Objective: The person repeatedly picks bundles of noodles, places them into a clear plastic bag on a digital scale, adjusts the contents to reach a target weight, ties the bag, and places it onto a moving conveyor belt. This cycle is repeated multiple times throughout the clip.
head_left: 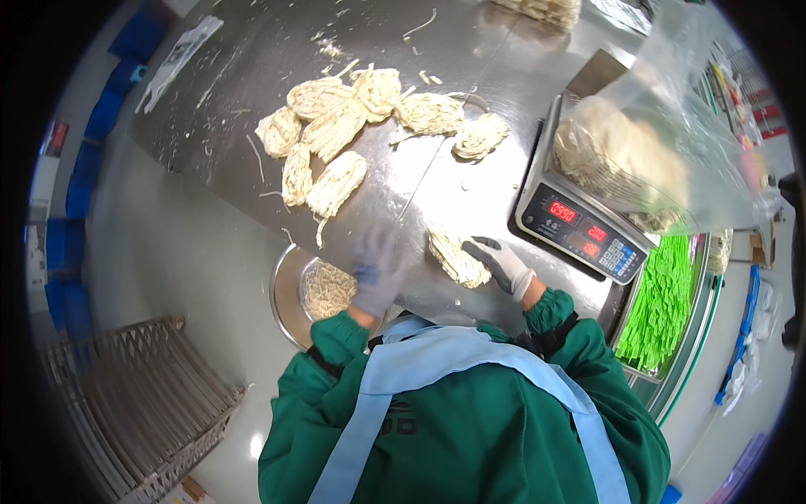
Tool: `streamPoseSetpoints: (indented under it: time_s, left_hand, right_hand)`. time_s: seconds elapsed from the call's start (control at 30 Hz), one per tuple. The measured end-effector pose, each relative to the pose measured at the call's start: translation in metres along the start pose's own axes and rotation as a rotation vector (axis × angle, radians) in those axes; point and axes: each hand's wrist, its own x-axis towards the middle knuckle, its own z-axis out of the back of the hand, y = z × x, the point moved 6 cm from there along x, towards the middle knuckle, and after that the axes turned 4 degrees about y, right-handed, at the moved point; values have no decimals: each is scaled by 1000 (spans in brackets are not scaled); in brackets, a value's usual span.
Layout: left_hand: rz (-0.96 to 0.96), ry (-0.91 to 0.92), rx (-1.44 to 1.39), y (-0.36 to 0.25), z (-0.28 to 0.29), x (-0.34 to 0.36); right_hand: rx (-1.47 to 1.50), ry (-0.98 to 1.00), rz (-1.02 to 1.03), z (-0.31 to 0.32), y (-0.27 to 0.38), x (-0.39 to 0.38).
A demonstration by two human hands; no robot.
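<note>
Two gloved hands work at the near edge of a long stainless-steel table (470, 193), seen over the shoulders of a person in a green jacket and pale blue apron straps.

Far left, off the table: one grey wire-mesh crate (143, 403) on the floor, and a column of blue blocks (80, 197) along the wall, count unclear.

Table, upper left corner: one flat clear plastic wrapper with dark print (178, 59), long and narrow, lying askew.

Table, centre: about nine pale folded noodle bundles (332, 130) in a loose cluster, most touching a neighbour, with short broken strands scattered about them.

Below the table edge: one round metal bowl (285, 294), holding a heap of loose noodle scraps (327, 290).

Left hand (378, 273), in a grey-blue glove, blurred, over the table edge just beside the bowl; fingers spread, nothing seen in them.

One more pale noodle bundle (453, 256) lies on the table between the hands. Right hand (499, 262), in a grey and white glove, rests its fingers against that bundle's right end; whether they pinch it cannot be told.

Right of the hands: one electronic scale with red-lit displays and a keypad (583, 231). On its pan, one large clear plastic bag (672, 126), mouth open, with many noodle bundles inside, uncounted.

Far right: one steel tray of bright green strands (663, 307).
</note>
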Motion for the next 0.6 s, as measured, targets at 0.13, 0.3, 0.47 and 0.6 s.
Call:
streamPoseSetpoints:
  time_s: [0.13, 0.3, 0.47, 0.6]
  left_hand:
    - [-221, 46, -123, -45, -57, 107]
    - [-122, 294, 244, -45, -165, 215]
    - [111, 183, -197, -26, -151, 203]
    - [428, 332, -1431, -13, -113, 111]
  right_hand:
    - [-466, -207, 303, 8, -9, -28]
    - [-453, -297, 265, 22, -27, -50]
    - [-463, -427, 146, 65, -39, -85]
    - [-364, -295, 86, 60, -43, -73]
